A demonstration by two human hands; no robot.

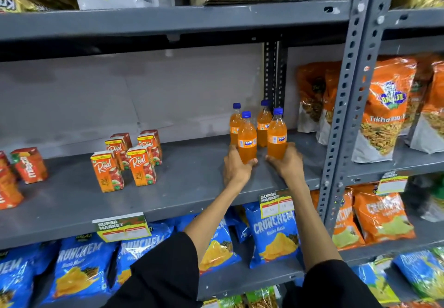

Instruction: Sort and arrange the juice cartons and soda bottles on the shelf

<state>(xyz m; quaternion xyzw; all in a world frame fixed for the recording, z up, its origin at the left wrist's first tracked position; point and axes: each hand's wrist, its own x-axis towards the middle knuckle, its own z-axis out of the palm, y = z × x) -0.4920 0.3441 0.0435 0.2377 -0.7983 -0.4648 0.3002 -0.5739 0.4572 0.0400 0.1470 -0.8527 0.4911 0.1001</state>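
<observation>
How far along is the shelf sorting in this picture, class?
Done: four Real cartons stand grouped, and two back Fanta bottles stand upright. In hand: the left hand and right hand each grip a front bottle. Left: the loose cartons at the left edge look unaligned.

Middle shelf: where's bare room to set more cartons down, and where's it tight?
Widest bare patch: shelf between the Real cartons and the Fanta bottles. Narrower gap between those cartons and the tilted carton at left. The front strip is also bare. Tight: right end, where the left hand and right hand grip the front bottles beside the snack bags.
</observation>
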